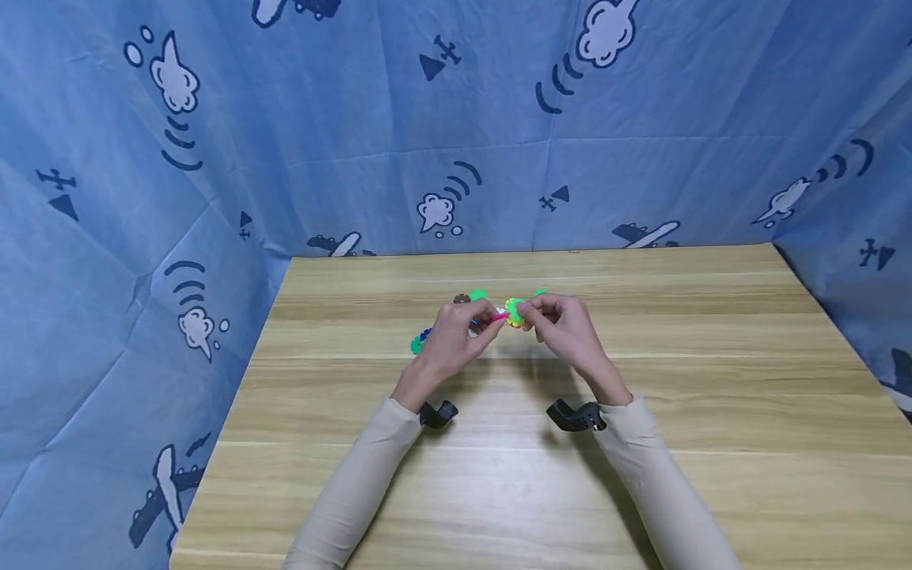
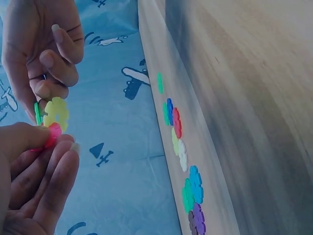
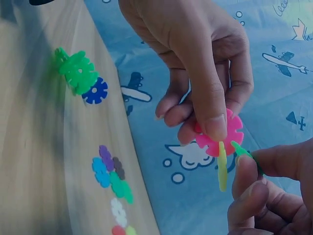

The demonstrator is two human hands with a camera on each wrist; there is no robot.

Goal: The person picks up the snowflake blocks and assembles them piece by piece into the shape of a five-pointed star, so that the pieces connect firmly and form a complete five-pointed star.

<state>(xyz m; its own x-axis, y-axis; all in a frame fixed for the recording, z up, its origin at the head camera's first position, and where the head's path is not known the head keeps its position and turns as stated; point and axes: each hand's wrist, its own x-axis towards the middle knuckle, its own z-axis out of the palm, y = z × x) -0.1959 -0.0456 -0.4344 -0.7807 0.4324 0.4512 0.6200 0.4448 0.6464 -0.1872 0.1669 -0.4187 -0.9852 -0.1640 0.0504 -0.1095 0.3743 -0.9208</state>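
Observation:
Above the table, my left hand (image 1: 450,342) pinches a pink notched disc (image 3: 234,129) between thumb and fingers. A yellow notched disc (image 3: 222,172) is set edge-on against the pink one, apparently in a notch. My right hand (image 1: 568,331) pinches a green notched disc (image 3: 239,148) close to the rim of the pink disc. In the left wrist view the green disc (image 2: 38,113) stands beside the yellow disc's face (image 2: 61,111). The fingertips partly cover the pink and green discs, and I cannot tell whether these two touch.
On the wooden table (image 1: 712,356), a cluster of green discs (image 3: 79,72) stands by a dark blue disc (image 3: 96,91) to the left. Farther along lie purple (image 3: 105,157), brown (image 3: 119,167), light blue (image 3: 100,172), white (image 3: 118,211) and red (image 2: 177,122) discs. A patterned blue curtain (image 1: 484,103) hangs behind.

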